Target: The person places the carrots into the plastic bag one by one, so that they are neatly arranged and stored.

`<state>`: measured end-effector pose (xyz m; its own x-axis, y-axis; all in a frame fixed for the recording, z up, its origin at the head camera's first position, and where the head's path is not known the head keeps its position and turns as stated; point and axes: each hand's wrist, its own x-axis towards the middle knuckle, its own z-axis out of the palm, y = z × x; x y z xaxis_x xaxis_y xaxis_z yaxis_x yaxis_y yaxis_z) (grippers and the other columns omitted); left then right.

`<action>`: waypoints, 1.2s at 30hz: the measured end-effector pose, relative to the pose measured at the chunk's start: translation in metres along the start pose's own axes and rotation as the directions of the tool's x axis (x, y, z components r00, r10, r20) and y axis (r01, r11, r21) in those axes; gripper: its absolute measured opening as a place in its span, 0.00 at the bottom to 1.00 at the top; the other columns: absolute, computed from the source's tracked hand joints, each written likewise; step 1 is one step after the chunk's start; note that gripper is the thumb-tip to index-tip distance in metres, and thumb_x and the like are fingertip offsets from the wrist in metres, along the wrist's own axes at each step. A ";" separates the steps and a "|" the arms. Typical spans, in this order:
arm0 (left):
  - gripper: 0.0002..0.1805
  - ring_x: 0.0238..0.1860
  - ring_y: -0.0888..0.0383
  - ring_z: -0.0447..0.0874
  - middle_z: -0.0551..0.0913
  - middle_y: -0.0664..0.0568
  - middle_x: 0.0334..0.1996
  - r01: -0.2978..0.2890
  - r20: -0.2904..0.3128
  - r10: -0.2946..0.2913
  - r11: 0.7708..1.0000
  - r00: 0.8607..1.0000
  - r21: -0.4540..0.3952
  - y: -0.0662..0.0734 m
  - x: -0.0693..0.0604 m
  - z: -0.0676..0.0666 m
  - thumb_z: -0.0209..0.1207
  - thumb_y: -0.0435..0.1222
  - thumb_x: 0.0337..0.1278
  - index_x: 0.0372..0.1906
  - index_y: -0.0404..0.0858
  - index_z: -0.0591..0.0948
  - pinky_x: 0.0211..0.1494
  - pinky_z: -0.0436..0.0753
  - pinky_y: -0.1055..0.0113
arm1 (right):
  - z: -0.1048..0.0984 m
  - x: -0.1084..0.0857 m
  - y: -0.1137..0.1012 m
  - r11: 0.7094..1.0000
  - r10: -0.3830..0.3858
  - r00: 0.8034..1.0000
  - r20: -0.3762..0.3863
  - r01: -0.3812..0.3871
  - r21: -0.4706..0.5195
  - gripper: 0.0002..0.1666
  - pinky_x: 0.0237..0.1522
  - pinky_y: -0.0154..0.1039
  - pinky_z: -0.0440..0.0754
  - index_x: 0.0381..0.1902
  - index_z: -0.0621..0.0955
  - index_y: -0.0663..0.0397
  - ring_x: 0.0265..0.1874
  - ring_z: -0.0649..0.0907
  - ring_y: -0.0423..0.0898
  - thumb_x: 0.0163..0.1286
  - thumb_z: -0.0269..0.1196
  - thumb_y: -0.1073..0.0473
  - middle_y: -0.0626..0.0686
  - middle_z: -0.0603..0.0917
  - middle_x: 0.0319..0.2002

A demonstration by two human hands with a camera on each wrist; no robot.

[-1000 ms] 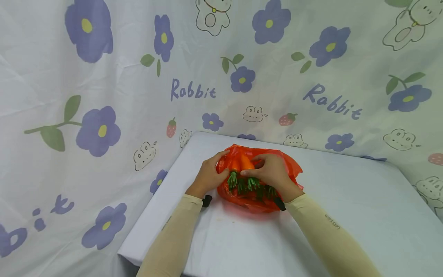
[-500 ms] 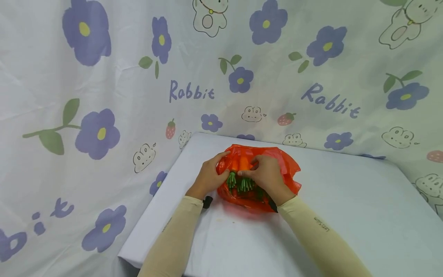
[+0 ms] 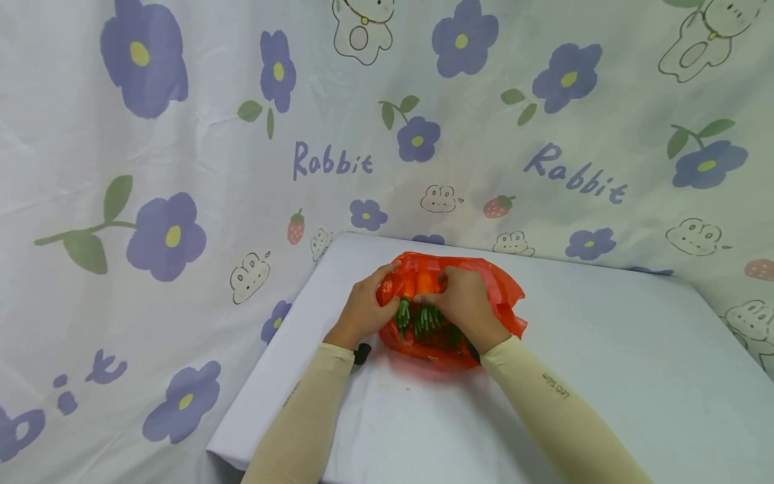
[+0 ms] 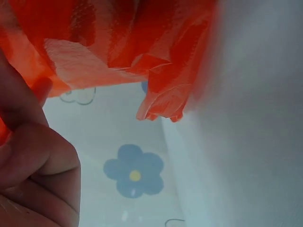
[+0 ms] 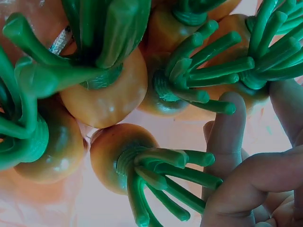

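A red plastic bag (image 3: 506, 289) lies spread on the table with several orange carrots (image 3: 425, 286) inside, their green stem stubs (image 3: 428, 321) pointing toward me. My left hand (image 3: 364, 306) grips the bag's left edge, its thumb beside the leftmost carrot. In the left wrist view, curled fingers (image 4: 40, 165) sit at the crumpled red film (image 4: 118, 42). My right hand (image 3: 464, 301) pinches a carrot near its top, from the right. The right wrist view has that hand (image 5: 255, 184) at the upper-right carrot, with other carrots (image 5: 118, 161) close by. The carrots' lower ends are mostly hidden.
A white cloth covers the table (image 3: 605, 349). Its left edge runs beside my left forearm. Behind and to the left hangs a curtain (image 3: 242, 188) printed with flowers and rabbits. A black strap part (image 3: 361, 353) shows at my left wrist.
My right hand has moved left with the carrot, bringing it against the leftmost one. My left hand stays at the bag's edge.
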<state>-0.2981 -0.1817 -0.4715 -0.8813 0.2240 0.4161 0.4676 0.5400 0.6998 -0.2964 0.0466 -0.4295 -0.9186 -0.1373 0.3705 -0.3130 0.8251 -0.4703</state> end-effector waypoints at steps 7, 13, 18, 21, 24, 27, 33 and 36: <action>0.54 0.64 0.40 0.82 0.80 0.38 0.66 0.028 -0.048 -0.027 1.000 0.998 0.010 0.000 -0.002 0.002 0.64 0.45 0.60 0.85 0.70 0.46 0.62 0.82 0.39 | 0.000 -0.001 0.001 1.000 -0.005 1.000 0.011 0.006 -0.024 0.35 0.27 0.40 0.79 0.34 0.83 0.55 0.23 0.77 0.49 0.49 0.82 0.32 0.48 0.77 0.20; 0.53 0.64 0.40 0.81 0.80 0.37 0.65 0.036 -0.083 -0.031 0.997 0.996 0.063 0.000 -0.002 0.001 0.64 0.51 0.61 0.85 0.69 0.46 0.61 0.82 0.37 | -0.002 -0.006 0.000 1.000 -0.003 1.000 0.008 0.003 -0.010 0.34 0.25 0.39 0.78 0.34 0.84 0.55 0.23 0.77 0.48 0.48 0.83 0.34 0.48 0.77 0.19; 0.51 0.60 0.40 0.82 0.81 0.41 0.63 0.022 -0.116 -0.010 0.994 0.993 0.105 0.002 -0.002 -0.001 0.64 0.55 0.63 0.86 0.63 0.50 0.61 0.82 0.38 | -0.008 -0.011 -0.001 0.999 -0.037 0.999 0.015 0.037 0.000 0.33 0.27 0.42 0.79 0.32 0.83 0.54 0.26 0.77 0.49 0.48 0.83 0.34 0.48 0.78 0.21; 0.49 0.59 0.40 0.83 0.82 0.42 0.62 0.012 -0.139 0.005 0.993 0.990 0.120 0.001 -0.002 -0.002 0.62 0.58 0.65 0.86 0.61 0.53 0.62 0.81 0.38 | -0.015 -0.015 0.000 0.998 -0.043 0.999 0.009 0.043 0.038 0.36 0.35 0.45 0.86 0.37 0.86 0.56 0.32 0.82 0.50 0.47 0.83 0.32 0.49 0.84 0.29; 0.47 0.60 0.41 0.82 0.82 0.43 0.62 0.011 -0.145 0.008 0.991 0.989 0.132 -0.001 -0.002 -0.002 0.61 0.60 0.65 0.85 0.60 0.55 0.63 0.80 0.38 | -0.025 -0.020 0.003 0.996 -0.059 0.998 0.003 0.059 0.070 0.39 0.42 0.48 0.89 0.43 0.87 0.55 0.39 0.87 0.50 0.48 0.82 0.31 0.51 0.89 0.37; 0.46 0.60 0.43 0.82 0.81 0.44 0.63 0.008 -0.149 0.013 0.991 0.989 0.135 -0.004 -0.004 -0.004 0.60 0.62 0.65 0.84 0.59 0.58 0.63 0.81 0.39 | -0.036 -0.027 0.007 0.989 -0.095 0.996 -0.002 0.094 0.112 0.34 0.42 0.48 0.90 0.45 0.87 0.55 0.40 0.90 0.50 0.54 0.80 0.34 0.53 0.90 0.41; 0.42 0.57 0.47 0.78 0.79 0.49 0.65 -0.025 -0.165 0.054 0.985 0.985 0.169 -0.008 -0.002 -0.015 0.59 0.62 0.66 0.82 0.55 0.65 0.58 0.83 0.45 | -0.065 -0.040 0.021 0.973 -0.188 0.981 -0.049 0.193 0.124 0.24 0.43 0.50 0.90 0.52 0.86 0.52 0.41 0.91 0.48 0.67 0.75 0.43 0.49 0.90 0.46; 0.41 0.59 0.45 0.74 0.77 0.49 0.68 -0.051 -0.157 0.086 0.975 0.984 0.215 -0.004 0.004 -0.027 0.59 0.61 0.66 0.81 0.53 0.67 0.60 0.81 0.43 | -0.080 -0.043 0.029 0.967 -0.240 0.966 -0.094 0.247 0.066 0.22 0.42 0.52 0.90 0.53 0.86 0.53 0.41 0.90 0.50 0.68 0.74 0.46 0.50 0.89 0.45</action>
